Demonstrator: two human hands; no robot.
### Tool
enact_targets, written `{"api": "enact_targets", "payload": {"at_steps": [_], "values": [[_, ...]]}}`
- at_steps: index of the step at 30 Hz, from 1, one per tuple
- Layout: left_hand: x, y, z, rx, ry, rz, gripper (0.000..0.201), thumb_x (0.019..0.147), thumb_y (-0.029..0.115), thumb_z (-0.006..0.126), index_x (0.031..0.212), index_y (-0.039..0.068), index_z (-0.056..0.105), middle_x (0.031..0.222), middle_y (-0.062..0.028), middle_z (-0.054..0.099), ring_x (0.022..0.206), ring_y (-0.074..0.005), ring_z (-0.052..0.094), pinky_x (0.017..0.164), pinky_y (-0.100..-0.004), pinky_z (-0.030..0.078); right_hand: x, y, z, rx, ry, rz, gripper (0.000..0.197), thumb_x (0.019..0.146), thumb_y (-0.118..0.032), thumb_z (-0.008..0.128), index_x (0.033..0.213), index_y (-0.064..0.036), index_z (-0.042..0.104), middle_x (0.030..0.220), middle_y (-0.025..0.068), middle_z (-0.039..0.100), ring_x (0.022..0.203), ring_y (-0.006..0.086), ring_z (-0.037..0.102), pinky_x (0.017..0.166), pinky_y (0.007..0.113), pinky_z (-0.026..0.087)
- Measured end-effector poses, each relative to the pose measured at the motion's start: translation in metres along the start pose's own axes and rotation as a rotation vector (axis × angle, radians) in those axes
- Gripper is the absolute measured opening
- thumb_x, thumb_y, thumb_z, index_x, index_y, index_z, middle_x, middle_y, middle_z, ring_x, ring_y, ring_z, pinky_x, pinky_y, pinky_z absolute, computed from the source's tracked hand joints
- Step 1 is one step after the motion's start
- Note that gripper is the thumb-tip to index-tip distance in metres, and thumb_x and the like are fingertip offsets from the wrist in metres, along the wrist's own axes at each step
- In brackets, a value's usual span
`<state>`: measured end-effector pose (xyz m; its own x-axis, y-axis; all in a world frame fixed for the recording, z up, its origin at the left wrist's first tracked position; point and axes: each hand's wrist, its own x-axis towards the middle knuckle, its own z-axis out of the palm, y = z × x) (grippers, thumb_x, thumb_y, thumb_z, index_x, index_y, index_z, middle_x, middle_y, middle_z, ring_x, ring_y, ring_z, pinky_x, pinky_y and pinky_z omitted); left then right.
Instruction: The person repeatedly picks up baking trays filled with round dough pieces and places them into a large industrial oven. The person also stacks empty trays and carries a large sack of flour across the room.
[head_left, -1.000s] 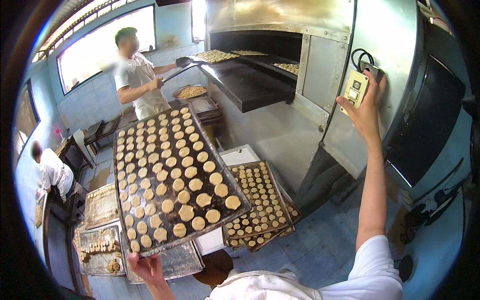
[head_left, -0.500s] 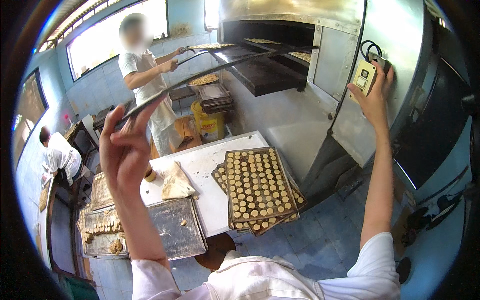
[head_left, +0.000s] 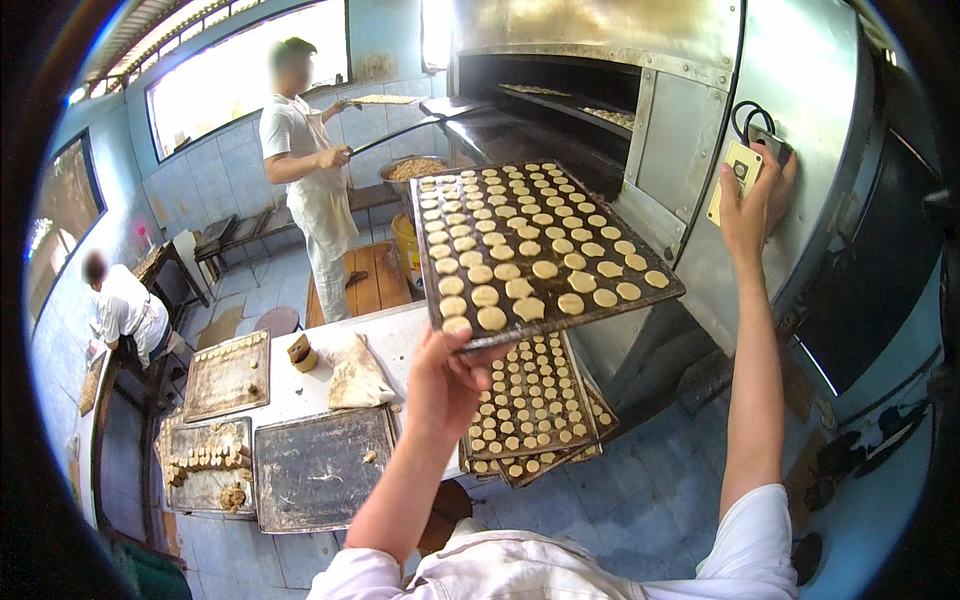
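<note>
Above left grip [head_left: 450, 385], cookie tray [head_left: 535, 250].

Baking tray [head_left: 540, 250]: dark, flat, rectangular metal sheet, held up in the air by its near edge in the left hand [head_left: 450, 385], tilted slightly, far end toward the oven mouth
Dough rounds [head_left: 520, 245]: small pale discs in even rows, covering almost the whole tray, none stacked
Control box [head_left: 738, 180]: small cream-yellow switch box on the steel oven front, black cable looped above it, right hand [head_left: 752, 205] pressed against it
</note>
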<state>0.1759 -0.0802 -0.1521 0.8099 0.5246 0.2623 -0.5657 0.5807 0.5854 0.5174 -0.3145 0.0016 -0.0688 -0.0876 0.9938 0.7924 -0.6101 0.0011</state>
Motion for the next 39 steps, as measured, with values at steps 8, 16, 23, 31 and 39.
{"api": "enact_targets", "payload": {"at_steps": [8,16,23,31,39], "values": [[-0.020,-0.028,0.004,0.021,0.053,0.073,0.057,0.094,0.014,0.060,0.146,0.005,0.039,0.121,-0.0169,0.068,0.092,-0.0297,0.076,0.041,-0.0220,0.055,-0.003,-0.001,0.010,-0.055,0.050,-0.003,0.053,0.093,-0.033,0.069,0.139,-0.0158,0.049,0.157,0.0310,0.029,0.149,0.0459,0.026,0.116,0.062,0.022],[-0.021,-0.026,0.007,0.042,0.067,0.090,0.058,0.095,0.018,0.061,0.148,0.008,0.039,0.121,-0.0160,0.068,0.088,-0.0271,0.076,0.040,-0.0220,0.053,-0.001,0.000,0.014,-0.057,0.067,-0.040,0.052,0.093,-0.035,0.070,0.137,-0.0144,0.052,0.155,0.0309,0.034,0.147,0.0462,0.031,0.115,0.059,0.026],[0.043,0.085,0.068,-0.088,-0.120,0.152,0.034,0.105,0.022,0.053,0.118,-0.009,0.056,0.108,-0.0222,0.073,0.078,-0.0263,0.077,0.075,-0.0277,0.067,-0.001,0.012,0.008,-0.067,0.081,-0.072,0.053,0.092,-0.034,0.072,0.136,-0.0142,0.052,0.152,0.0334,0.036,0.144,0.0482,0.034,0.113,0.059,0.029],[0.071,0.134,0.074,-0.092,-0.230,0.054,0.036,0.106,0.015,0.051,0.114,-0.019,0.045,0.110,-0.0413,0.064,0.086,-0.0397,0.076,0.058,-0.0201,0.066,-0.001,0.007,0.017,-0.013,0.099,-0.055,0.054,0.092,-0.038,0.072,0.136,-0.0138,0.053,0.151,0.0335,0.037,0.145,0.0485,0.032,0.113,0.060,0.029],[0.018,0.028,0.020,0.004,-0.054,0.003,0.051,0.096,0.008,0.058,0.143,-0.003,0.041,0.122,-0.0226,0.067,0.095,-0.0353,0.075,0.049,-0.0165,0.060,0.000,0.008,0.012,-0.044,0.128,-0.082,0.053,0.092,-0.039,0.071,0.135,-0.0133,0.053,0.150,0.0357,0.037,0.141,0.0498,0.036,0.113,0.060,0.029]]}}
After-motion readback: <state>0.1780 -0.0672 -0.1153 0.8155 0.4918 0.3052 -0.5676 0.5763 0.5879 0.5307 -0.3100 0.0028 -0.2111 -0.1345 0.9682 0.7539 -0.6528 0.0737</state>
